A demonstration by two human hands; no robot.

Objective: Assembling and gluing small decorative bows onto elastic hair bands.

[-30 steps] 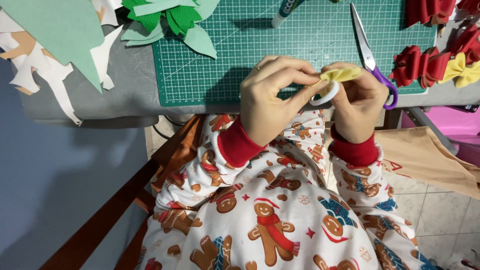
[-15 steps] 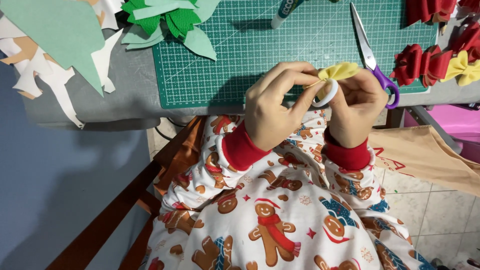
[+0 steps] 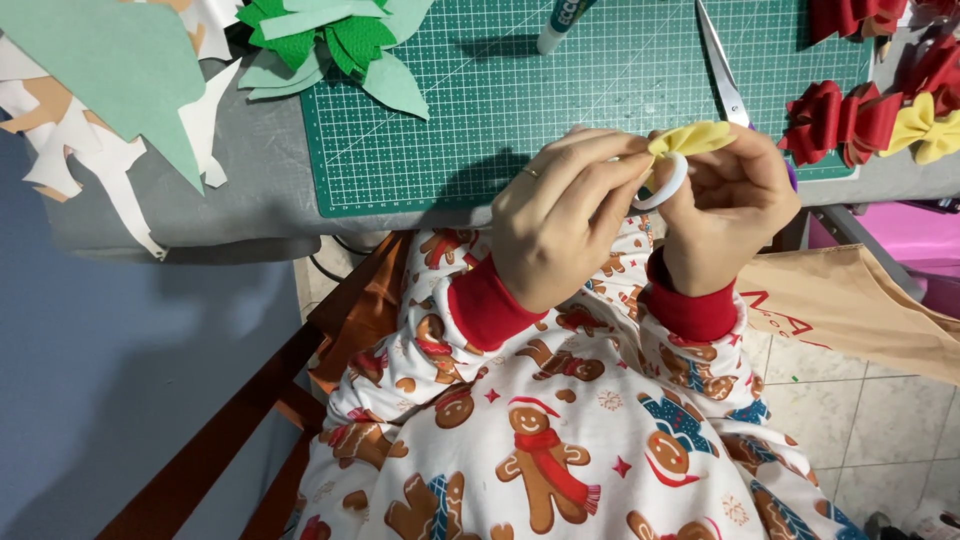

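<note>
Both my hands are raised together over the near edge of the green cutting mat [image 3: 520, 100]. My left hand [image 3: 560, 215] pinches a white roll of tape [image 3: 668, 188] between thumb and fingers. My right hand [image 3: 730, 205] holds a small yellow felt bow [image 3: 690, 138] right above that roll, the two touching. Red cuffs and a gingerbread-print top cover my arms and lap.
Scissors [image 3: 722, 70] lie on the mat behind my right hand, a glue stick [image 3: 560, 22] further back. Red bows [image 3: 840, 118] and a yellow bow [image 3: 925, 128] sit at the right edge. Green felt leaves [image 3: 330, 45] and paper cut-outs [image 3: 110, 110] lie at the left.
My hands stay together with the bow and tape roll; they have shifted only slightly, the fingers working around the roll.
</note>
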